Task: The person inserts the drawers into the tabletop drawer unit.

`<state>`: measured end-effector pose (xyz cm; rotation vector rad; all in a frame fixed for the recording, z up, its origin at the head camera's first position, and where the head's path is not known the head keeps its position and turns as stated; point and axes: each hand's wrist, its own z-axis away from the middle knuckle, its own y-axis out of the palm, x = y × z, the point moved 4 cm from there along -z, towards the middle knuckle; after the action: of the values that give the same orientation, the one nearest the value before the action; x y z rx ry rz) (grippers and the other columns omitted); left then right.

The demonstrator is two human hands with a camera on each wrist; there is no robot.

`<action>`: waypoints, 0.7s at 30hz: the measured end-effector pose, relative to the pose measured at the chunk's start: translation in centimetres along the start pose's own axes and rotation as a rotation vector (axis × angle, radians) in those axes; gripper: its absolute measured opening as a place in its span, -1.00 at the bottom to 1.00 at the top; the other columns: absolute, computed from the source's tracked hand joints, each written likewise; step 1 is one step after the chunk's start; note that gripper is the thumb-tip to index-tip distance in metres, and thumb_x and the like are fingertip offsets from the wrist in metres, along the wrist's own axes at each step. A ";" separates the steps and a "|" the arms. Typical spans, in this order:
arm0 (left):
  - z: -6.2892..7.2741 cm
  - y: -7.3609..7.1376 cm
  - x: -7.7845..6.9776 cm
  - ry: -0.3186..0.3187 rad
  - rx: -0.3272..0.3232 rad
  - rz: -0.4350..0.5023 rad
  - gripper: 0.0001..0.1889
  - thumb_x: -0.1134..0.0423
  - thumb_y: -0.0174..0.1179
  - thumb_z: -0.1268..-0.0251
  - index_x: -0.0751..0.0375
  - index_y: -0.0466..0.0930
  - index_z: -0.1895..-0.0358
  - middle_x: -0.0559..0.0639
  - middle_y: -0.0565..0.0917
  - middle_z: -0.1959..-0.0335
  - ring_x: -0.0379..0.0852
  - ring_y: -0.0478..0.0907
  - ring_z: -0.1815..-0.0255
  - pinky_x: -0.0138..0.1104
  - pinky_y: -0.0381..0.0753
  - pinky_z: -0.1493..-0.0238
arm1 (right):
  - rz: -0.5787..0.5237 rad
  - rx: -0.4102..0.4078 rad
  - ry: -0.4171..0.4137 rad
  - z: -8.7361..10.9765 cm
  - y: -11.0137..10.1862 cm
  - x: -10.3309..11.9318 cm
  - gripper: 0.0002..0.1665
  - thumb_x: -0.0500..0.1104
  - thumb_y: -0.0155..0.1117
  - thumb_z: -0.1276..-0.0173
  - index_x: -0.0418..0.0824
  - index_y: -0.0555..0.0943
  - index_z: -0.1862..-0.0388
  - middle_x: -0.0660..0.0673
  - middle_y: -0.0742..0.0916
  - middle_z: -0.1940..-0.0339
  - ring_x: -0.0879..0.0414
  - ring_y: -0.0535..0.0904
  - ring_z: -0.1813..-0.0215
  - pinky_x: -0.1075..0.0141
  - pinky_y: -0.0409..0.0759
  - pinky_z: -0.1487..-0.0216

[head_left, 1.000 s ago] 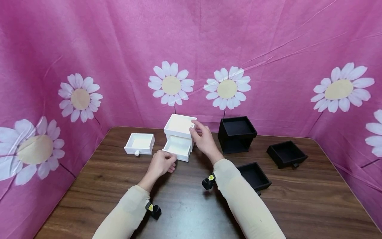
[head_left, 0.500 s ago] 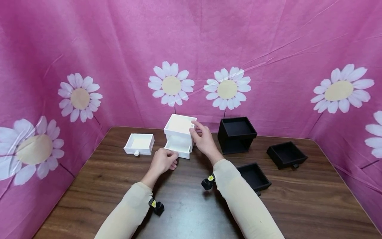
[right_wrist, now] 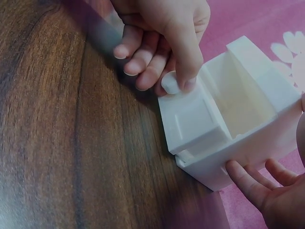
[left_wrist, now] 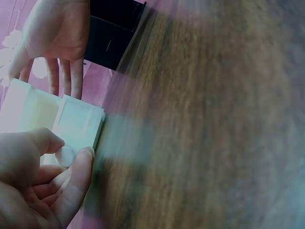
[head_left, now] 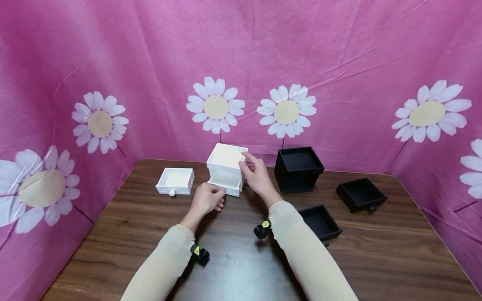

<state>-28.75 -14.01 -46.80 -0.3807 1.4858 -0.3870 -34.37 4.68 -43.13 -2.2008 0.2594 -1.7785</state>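
A small white cabinet (head_left: 224,167) with a tray-like top stands near the back of the table. Its lower drawer (right_wrist: 190,119) sits mostly inside, the front still standing out a little beneath the vacant upper bay. Between thumb and fingers my left hand (head_left: 205,199) pinches this drawer's round white knob (right_wrist: 170,82). My right hand (head_left: 257,176) rests against the cabinet's right side, straight fingers touching the wall in the right wrist view. A second white drawer (head_left: 175,180), with its own knob, lies to the left.
Right of the white cabinet stands a black cabinet (head_left: 299,167) with an open front. Two black drawers lie farther right: one drawer (head_left: 363,194) near the table's right side, another drawer (head_left: 321,221) partly behind the right sleeve. A pink flowered cloth (head_left: 241,50) hangs behind the table (head_left: 395,251).
My left hand has pushed the lower white drawer farther into the cabinet, moving away from me. The right hand has stayed at the cabinet's side.
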 end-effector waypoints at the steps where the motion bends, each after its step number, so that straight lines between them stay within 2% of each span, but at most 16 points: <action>1: -0.1 0.0 0.0 0.003 0.000 -0.002 -0.72 0.33 0.22 -0.49 0.47 0.84 0.27 0.15 0.77 0.57 -0.25 0.63 0.74 -0.25 0.74 0.59 | -0.001 -0.001 0.000 0.0 0.0 0.0 -0.46 -0.05 0.21 -0.69 -0.11 0.54 -0.55 -0.38 0.55 -0.30 -0.26 0.72 -0.17 0.13 0.80 0.01; 13: -1.0 0.2 -0.3 -0.001 0.004 -0.014 -0.72 0.31 0.22 -0.49 0.45 0.84 0.28 0.15 0.78 0.56 -0.25 0.63 0.73 -0.27 0.74 0.58 | -0.030 -0.006 0.010 -0.1 0.1 -0.2 -0.47 -0.09 0.22 -0.68 -0.13 0.55 -0.54 -0.37 0.54 -0.27 -0.23 0.74 -0.11 0.22 0.79 0.08; 21: -1.4 0.2 -0.5 -0.003 -0.004 -0.016 -0.71 0.29 0.22 -0.50 0.44 0.84 0.30 0.14 0.77 0.56 -0.24 0.62 0.74 -0.27 0.73 0.59 | -0.033 -0.007 -0.006 -0.1 0.1 -0.1 -0.47 -0.11 0.24 -0.67 -0.17 0.55 -0.54 -0.41 0.55 -0.26 -0.26 0.73 -0.12 0.18 0.81 0.07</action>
<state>-30.20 -13.57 -46.54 -0.3962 1.4816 -0.3968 -34.49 4.63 -43.22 -2.2271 0.2304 -1.7905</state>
